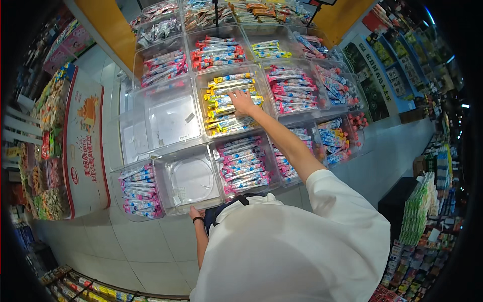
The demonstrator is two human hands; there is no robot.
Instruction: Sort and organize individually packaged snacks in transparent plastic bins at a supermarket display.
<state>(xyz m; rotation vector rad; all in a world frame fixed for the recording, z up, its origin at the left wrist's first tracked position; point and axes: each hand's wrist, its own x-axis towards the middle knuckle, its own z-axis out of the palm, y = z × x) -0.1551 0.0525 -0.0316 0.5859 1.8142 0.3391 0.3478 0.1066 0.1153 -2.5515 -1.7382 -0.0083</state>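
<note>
My right hand (242, 103) reaches over a clear plastic bin (200, 81) of yellow-wrapped stick packets (230, 83). Its fingers are spread and rest on the upper packets, closed around none that I can see. Down by my waist, my left hand (197, 213) is at the front rim of a bare clear bin (190, 179); its fingers are partly hidden, so its grip is unclear. Pink-and-blue stick packets (243, 164) fill the bin right of that one. Pink-wrapped packets (292, 90) lie in the bin right of the yellow ones.
Another bare bin (173, 117) adjoins the yellow packets' bin on the left. Further bins hold red packets (217, 54) and bottle-shaped sweets (334, 137). A printed display stand (85, 151) heaped with packaged snacks is at left. Tiled floor (132, 241) surrounds the bins.
</note>
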